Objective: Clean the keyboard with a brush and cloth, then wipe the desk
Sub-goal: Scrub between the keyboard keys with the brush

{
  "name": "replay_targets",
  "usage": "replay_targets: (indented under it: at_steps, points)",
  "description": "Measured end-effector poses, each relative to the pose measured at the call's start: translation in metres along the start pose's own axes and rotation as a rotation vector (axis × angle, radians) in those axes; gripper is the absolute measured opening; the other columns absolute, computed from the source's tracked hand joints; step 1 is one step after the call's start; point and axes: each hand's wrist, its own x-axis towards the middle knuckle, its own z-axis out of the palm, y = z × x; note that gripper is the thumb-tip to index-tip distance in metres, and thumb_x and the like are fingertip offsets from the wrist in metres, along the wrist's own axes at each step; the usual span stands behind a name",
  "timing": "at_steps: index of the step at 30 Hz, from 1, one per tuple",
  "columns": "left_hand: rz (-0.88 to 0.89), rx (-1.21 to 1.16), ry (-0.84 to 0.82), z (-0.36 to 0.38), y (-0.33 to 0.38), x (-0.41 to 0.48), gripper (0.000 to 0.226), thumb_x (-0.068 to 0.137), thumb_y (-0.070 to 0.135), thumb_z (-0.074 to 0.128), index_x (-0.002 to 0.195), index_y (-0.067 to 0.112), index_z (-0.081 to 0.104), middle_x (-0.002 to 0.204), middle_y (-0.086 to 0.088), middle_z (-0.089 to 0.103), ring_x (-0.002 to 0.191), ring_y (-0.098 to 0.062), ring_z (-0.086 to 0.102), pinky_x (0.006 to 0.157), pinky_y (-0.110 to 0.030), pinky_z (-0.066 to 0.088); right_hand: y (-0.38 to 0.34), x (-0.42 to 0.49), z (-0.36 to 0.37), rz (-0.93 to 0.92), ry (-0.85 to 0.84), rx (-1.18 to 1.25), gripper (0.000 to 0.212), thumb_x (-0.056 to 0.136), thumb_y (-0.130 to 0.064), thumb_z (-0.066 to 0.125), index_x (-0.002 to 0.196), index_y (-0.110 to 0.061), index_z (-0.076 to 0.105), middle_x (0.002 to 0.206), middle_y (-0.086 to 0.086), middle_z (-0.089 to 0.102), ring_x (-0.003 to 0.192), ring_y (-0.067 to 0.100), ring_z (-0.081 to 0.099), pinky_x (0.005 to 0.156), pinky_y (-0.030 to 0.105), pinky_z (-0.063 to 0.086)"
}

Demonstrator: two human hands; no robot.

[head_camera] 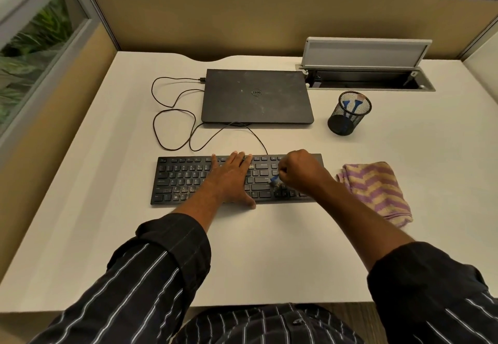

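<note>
Keyboard [186, 179] pressed by flat, straight-fingered left hand [231, 179]; brush [274, 180] gripped in right hand [299, 171] over right-end keys; cloth [377, 190] laid toward desk [107, 235] right edge.

One black keyboard [188, 179] sits mid-frame under two hands, a left hand [231, 179] and a right hand [299, 171]. There is one blue brush [274, 180], one closed laptop [256, 98], one looping cable [172, 111], one striped cloth [377, 190], and one mesh pen cup [341, 125] at right with two blue-handled tools [347, 104] (only two show above its rim).
</note>
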Motion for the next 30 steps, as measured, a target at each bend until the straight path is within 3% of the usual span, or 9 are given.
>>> replay_targets:
  at_steps: [4,12,19,23,30]
  points:
    - [0.004,-0.010,0.012,0.001,-0.001,0.000,0.135,0.069,0.074,0.073,0.160,0.019,-0.010,0.169,-0.004,-0.008,0.155,-0.022,-0.010,0.118,-0.068,-0.005,-0.003,-0.004,0.002,0.025,-0.069,-0.058,0.015,0.084,-0.020,0.067,0.081,-0.006,0.070,0.080,0.009,0.069,0.067,0.023,0.064,0.064,0.039,0.060]
    - [0.047,0.047,0.042,0.004,-0.005,-0.003,0.133,0.071,0.077,0.069,0.159,0.020,-0.012,0.168,-0.008,-0.011,0.155,-0.025,-0.010,0.118,-0.069,-0.002,-0.020,-0.003,0.007,-0.032,0.020,0.000,0.022,0.095,-0.016,0.054,0.090,-0.008,0.073,0.085,0.007,0.072,0.070,0.016,0.063,0.067,0.028,0.053]
    - [0.070,0.078,0.028,0.005,-0.023,-0.007,0.134,0.070,0.079,0.067,0.159,0.019,-0.013,0.168,-0.008,-0.011,0.155,-0.027,-0.010,0.118,-0.068,-0.004,-0.040,-0.005,0.014,0.017,-0.034,-0.008,0.020,0.089,-0.017,0.059,0.070,-0.013,0.066,0.064,0.000,0.061,0.056,0.011,0.055,0.058,0.026,0.049]
    - [0.086,0.082,0.011,0.002,-0.033,-0.009,0.135,0.069,0.080,0.067,0.159,0.020,-0.013,0.168,-0.008,-0.010,0.155,-0.027,-0.009,0.117,-0.069,-0.003,-0.050,0.003,0.015,-0.030,0.069,-0.039,0.019,0.091,-0.016,0.058,0.086,-0.008,0.074,0.083,0.007,0.069,0.068,0.016,0.061,0.065,0.029,0.052]
    - [0.107,0.086,0.015,0.005,-0.050,-0.013,0.134,0.070,0.081,0.067,0.159,0.020,-0.012,0.168,-0.008,-0.011,0.155,-0.026,-0.009,0.117,-0.069,-0.004,-0.056,0.008,0.017,0.045,-0.046,-0.051,0.012,0.088,-0.014,0.065,0.092,-0.008,0.075,0.088,0.008,0.072,0.073,0.017,0.064,0.072,0.033,0.058]
